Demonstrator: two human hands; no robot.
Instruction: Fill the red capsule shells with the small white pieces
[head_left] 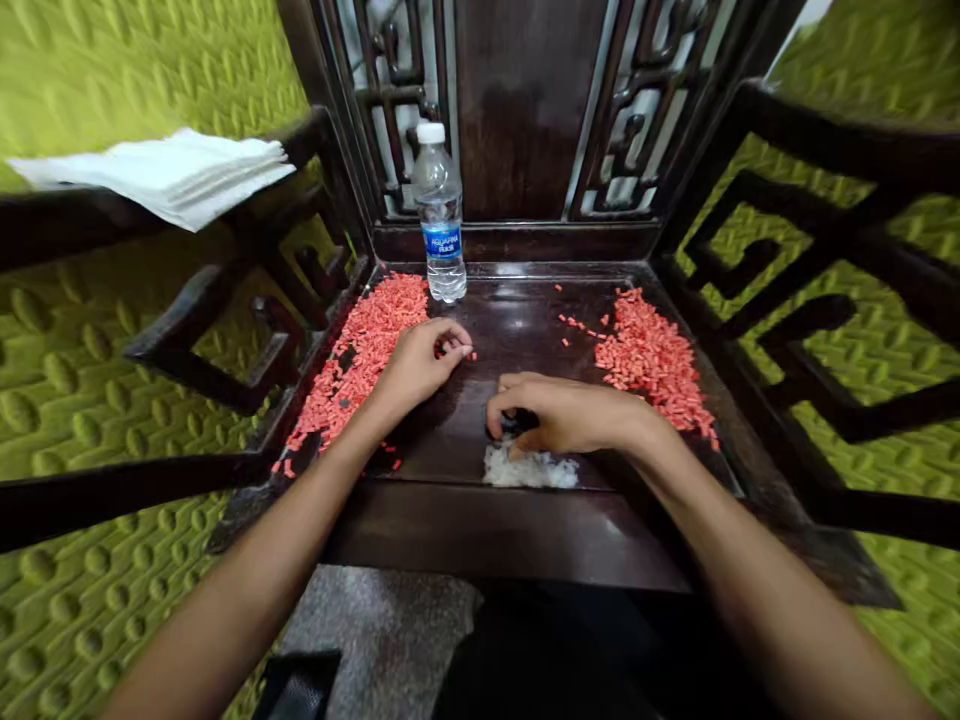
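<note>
We should pick lightly, our left hand (424, 360) pressed together at the tips, perhaps on something tiny, our right hand (566, 412) spread over white bits (536, 471).

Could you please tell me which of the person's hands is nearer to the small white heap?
Right. The right hand is at the white heap, its fingers curled over it; the left hand is farther off, beyond the heap and to its left.

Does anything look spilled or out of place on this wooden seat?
Slightly: a few red pieces lie scattered beside the right-hand pile, and others near the front edge by the left-hand pile, straying from the heaps. The bottle stands upright.
</note>
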